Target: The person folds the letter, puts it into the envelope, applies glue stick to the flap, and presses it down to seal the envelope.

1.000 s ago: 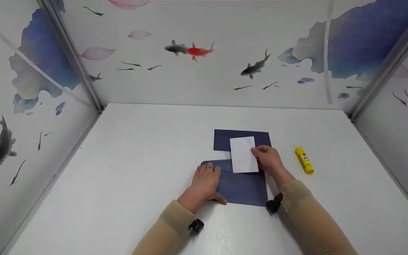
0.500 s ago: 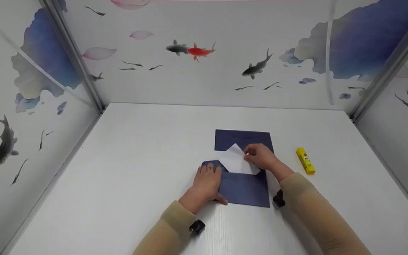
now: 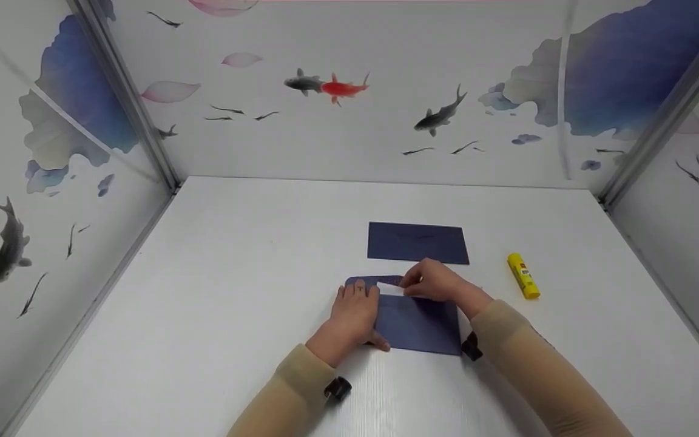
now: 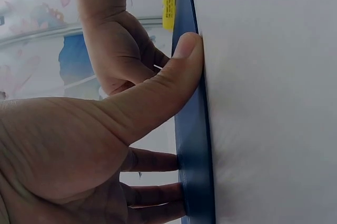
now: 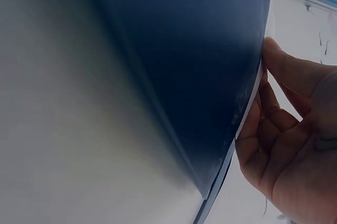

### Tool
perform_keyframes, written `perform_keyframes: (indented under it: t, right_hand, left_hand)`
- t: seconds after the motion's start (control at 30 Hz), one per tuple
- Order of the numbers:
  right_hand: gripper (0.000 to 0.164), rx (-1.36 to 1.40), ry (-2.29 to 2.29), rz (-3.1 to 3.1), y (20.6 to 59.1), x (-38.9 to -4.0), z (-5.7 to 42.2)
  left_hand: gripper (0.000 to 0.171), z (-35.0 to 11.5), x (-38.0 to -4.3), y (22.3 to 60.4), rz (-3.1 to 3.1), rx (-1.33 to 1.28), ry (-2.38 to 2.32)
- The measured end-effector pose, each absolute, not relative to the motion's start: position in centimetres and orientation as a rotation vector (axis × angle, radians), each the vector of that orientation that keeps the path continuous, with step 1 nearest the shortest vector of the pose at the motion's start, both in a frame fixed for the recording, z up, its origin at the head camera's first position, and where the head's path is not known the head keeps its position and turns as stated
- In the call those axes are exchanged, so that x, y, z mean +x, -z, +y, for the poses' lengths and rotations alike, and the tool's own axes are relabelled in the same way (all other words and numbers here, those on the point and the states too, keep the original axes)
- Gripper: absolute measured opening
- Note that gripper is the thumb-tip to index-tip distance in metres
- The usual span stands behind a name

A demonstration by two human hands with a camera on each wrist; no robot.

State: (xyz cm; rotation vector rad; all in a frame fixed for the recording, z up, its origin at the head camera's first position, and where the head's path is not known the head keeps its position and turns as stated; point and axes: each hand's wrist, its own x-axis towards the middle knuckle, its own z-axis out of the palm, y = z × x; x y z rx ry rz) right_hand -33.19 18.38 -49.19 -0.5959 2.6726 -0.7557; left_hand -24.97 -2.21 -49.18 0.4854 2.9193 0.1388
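A dark blue envelope (image 3: pixel 419 325) lies on the white table, its opening on the far side. Most of a white card is inside it; a strip of the card (image 3: pixel 391 289) shows at the opening. My right hand (image 3: pixel 437 280) pinches the card's upper edge there, thumb and fingers at the envelope's mouth in the right wrist view. My left hand (image 3: pixel 352 312) rests flat on the envelope's left end, fingers extended. In the left wrist view its thumb (image 4: pixel 168 71) lies over the near edge of the envelope (image 4: pixel 195 129).
Just beyond the envelope lies a second dark blue envelope (image 3: pixel 417 241), flat. To the right is a yellow glue stick (image 3: pixel 523 276) on its side. White panels painted with fish and petals enclose the table at the back and both sides.
My right hand has turned the white card and pushed it down toward me, from above the envelope into its opening. The left hand has stayed in place.
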Motion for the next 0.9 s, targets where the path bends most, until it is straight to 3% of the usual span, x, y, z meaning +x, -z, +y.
perform_keyframes:
  t: [0.53,0.9]
  right_hand:
    - [0.010,-0.709,0.644,2.568,49.1,-32.7,18.0]
    - [0.023,-0.595,0.647,2.574,48.7,-31.7,16.8]
  left_hand:
    - [0.114,-2.2,-24.9,49.4,2.957,0.508,-0.102]
    - [0.114,-2.2,-24.9,49.3,2.942,0.499,-0.114]
